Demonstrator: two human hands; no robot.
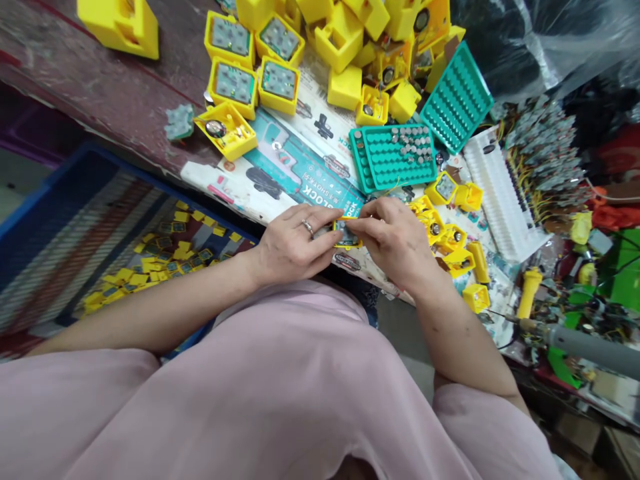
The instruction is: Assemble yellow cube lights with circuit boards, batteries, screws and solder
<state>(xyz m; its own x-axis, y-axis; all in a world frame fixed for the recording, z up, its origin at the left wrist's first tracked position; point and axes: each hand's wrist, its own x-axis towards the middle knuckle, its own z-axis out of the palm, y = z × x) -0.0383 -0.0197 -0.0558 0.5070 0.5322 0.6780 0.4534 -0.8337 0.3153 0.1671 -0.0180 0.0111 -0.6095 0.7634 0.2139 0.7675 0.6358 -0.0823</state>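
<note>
A small yellow plastic box [345, 244] with a grey-and-green circuit board in its open face is between my hands at the table's front edge. My left hand [295, 243], with a ring on one finger, is closed on the box's left side. From the right, my right hand [397, 243] grips the box, its thumb and fingers bent at the board; the fingertips partly hide it. Just beyond my right hand lies a teal tray [395, 183] of round metal button cells. Several open yellow boxes [453, 237] with wires and cells lie to its right.
Yellow boxes [345, 87] are heaped at the back. A loose board [179, 123] lies at the left. At right are a white rack [493, 193], bundled wired boards [547, 150] and a soldering iron [590, 343]. A blue crate [25, 213] holding yellow boxes stands lower left.
</note>
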